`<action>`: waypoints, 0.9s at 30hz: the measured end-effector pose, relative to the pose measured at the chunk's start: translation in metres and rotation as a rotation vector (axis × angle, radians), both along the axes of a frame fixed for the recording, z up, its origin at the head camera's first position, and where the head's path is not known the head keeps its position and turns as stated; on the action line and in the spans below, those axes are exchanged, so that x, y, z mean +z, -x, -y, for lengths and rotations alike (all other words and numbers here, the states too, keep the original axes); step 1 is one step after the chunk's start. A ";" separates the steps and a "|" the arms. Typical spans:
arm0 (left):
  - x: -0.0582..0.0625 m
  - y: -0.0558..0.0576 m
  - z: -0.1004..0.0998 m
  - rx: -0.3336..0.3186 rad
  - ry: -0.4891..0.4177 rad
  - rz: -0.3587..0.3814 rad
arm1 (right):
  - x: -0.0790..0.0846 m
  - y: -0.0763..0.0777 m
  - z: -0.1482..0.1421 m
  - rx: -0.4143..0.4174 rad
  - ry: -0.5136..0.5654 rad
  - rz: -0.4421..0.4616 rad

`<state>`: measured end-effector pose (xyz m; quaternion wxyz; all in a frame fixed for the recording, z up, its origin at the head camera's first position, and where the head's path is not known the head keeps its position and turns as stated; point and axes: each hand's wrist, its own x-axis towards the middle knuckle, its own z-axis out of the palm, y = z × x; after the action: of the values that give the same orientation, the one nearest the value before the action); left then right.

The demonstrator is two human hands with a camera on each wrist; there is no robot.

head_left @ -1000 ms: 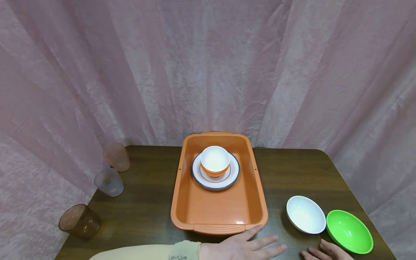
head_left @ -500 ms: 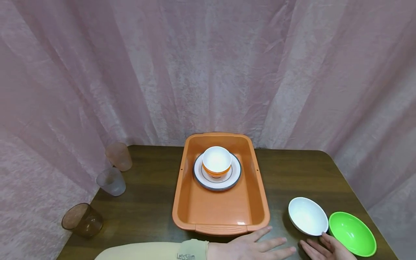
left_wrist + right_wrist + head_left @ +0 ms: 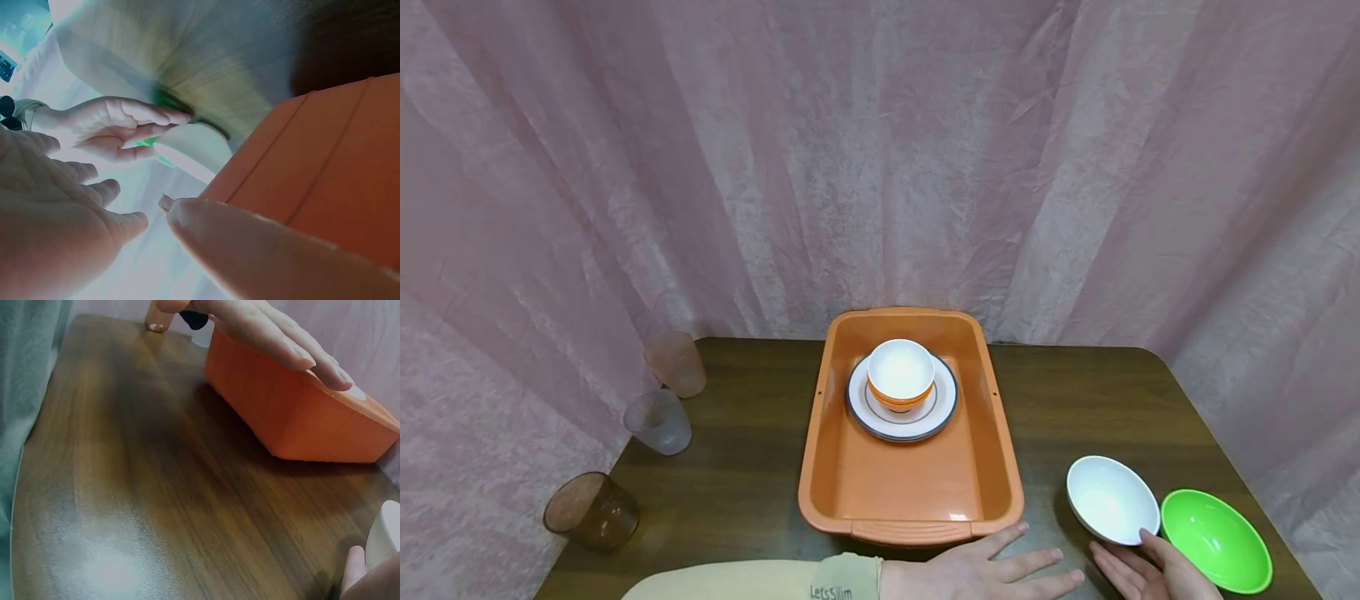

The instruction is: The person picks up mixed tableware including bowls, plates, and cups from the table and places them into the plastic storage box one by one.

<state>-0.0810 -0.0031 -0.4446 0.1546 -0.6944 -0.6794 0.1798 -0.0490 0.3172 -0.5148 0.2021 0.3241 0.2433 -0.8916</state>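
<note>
My right hand (image 3: 1153,571) is at a white bowl (image 3: 1112,500) on the right side of the table. Its thumb lies over the near rim and the fingers reach below the bowl's side, pinching it. Touching that bowl on the right is a green bowl (image 3: 1216,542). My left hand (image 3: 973,575) hovers with fingers spread by the near right corner of an orange tub (image 3: 912,532); it holds nothing. Inside the tub, a white bowl (image 3: 901,369) sits nested on orange ones, upon white plates (image 3: 868,417) with dark rims.
On the left of the table stand a brown glass (image 3: 591,510), a frosted clear glass (image 3: 658,422) and a pinkish glass (image 3: 675,364). A pink curtain (image 3: 880,167) hangs behind the wooden table (image 3: 737,467).
My right hand has moved up and left to the white bowl, and its thumb has come over the rim. The left hand has shifted slightly right and stays spread.
</note>
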 end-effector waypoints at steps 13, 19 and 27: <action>0.002 0.000 -0.001 0.005 0.024 0.029 | -0.007 0.006 -0.007 0.056 0.146 -0.051; 0.002 0.000 0.000 0.015 0.012 0.002 | -0.006 0.008 -0.003 -0.026 0.027 -0.014; 0.002 0.002 0.001 0.028 -0.012 0.004 | 0.002 0.011 0.005 -0.058 -0.103 -0.031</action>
<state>-0.0831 -0.0037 -0.4428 0.1550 -0.6843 -0.6903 0.1765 -0.0596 0.3122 -0.5128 0.1555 0.3271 0.2827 -0.8882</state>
